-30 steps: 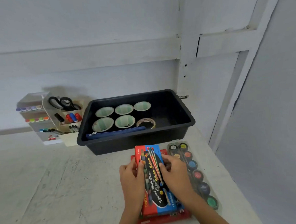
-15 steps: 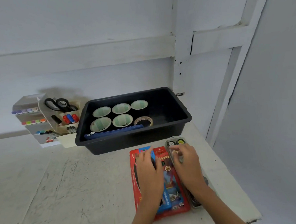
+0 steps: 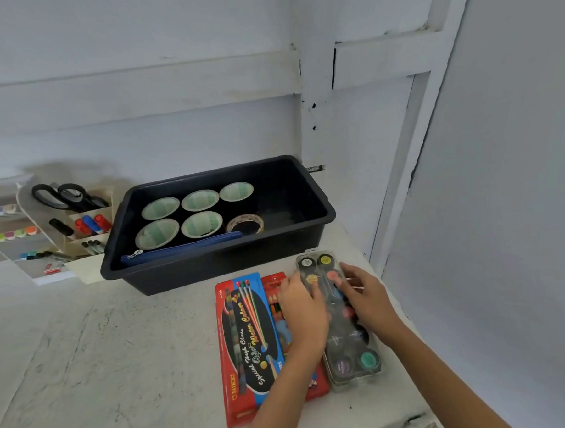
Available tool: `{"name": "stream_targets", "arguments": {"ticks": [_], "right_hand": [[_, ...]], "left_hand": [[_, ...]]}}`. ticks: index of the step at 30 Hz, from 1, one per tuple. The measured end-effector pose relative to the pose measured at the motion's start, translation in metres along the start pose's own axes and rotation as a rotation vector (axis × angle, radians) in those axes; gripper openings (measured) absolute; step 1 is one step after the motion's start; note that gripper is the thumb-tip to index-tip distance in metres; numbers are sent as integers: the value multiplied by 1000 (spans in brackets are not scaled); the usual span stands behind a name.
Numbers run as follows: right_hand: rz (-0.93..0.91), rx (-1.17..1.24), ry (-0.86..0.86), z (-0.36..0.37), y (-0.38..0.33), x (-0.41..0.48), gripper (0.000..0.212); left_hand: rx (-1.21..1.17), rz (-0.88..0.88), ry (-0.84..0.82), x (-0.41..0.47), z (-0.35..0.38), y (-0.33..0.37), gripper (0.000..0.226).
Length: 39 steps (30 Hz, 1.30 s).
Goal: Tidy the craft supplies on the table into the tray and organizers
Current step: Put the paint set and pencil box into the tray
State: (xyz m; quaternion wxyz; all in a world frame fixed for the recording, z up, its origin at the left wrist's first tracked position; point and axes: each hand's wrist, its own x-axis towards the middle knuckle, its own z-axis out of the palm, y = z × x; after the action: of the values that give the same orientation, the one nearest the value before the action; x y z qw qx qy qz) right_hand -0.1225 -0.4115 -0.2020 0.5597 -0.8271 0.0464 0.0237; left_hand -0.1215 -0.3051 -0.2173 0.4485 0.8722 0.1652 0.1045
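Just in front of the black tray (image 3: pixel 218 266), your left hand (image 3: pixel 304 311) and right hand (image 3: pixel 369 302) flank the paint set (image 3: pixel 345 351) on the table, fingers curled over its edges, seemingly gripping it.

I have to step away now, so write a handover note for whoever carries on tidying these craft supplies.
Left grip and right grip lie on either side of the paint set, on the table; firm hold unclear.
Done: tape rolls and blue pouch are in the black tray.
Left: paint set, watercolour box and the red box under it.
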Motion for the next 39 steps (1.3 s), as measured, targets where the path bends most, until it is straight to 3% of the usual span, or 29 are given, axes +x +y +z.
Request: {"name": "stream_targets", "arguments": {"ticks": [7,14,23,31,35,39], "right_hand": [[-10,185,14,-14,10,0,24],[80,425,-72,-16,26,-3,38],[96,599,-62,-29,19,-24,38],[-13,683,-160,-44,-56,-26,37],[-103,672,-186,-39,-106,11,41],[-174,679,-214,-24,-151,65,28]], "left_hand": [[-51,19,-4,-10,20,12,28],[-482,-165,-26,-22,19,13,21],[-870,-336,-17,-43,4,28,37],[-1058,-274,-12,-36,-59,82,32],[-1102,-231,-21,11,-85,106,38],[-1099,-245,4,77,-98,125,29]]}}
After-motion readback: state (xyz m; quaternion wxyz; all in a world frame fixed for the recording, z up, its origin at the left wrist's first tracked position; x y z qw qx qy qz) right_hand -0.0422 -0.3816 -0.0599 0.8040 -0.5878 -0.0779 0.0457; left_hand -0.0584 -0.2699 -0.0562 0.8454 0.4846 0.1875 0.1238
